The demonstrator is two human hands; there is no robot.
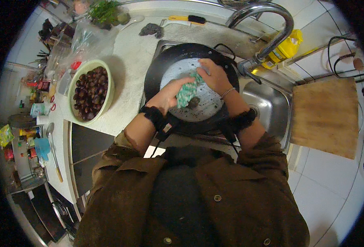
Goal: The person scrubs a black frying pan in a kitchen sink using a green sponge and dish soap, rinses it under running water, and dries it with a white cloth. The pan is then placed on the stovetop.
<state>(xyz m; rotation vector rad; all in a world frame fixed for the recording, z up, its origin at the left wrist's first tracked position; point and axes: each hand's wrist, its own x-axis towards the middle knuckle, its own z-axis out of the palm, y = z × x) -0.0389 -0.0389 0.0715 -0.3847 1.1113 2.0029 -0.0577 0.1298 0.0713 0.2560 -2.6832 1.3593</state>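
A large black wok [154,72] rests over the sink, holding whitish, bubbly water [211,106]. Above the water my left hand [171,92] grips a green and white patterned cloth [186,94] that hangs crumpled from it. My right hand [214,75] touches the upper end of the same cloth, its fingers curled over it. Just beneath the cloth, a small dark clump [194,102] shows in the water; what it is cannot be told.
A chrome faucet [285,18] arches behind the wok, beside a steel sink basin [270,108] and a wooden cutting board [325,117]. On the counter stand a pale green bowl [110,102] of dark round fruits or nuts, a steel wool pad [151,30] and a yellow-handled brush [186,19].
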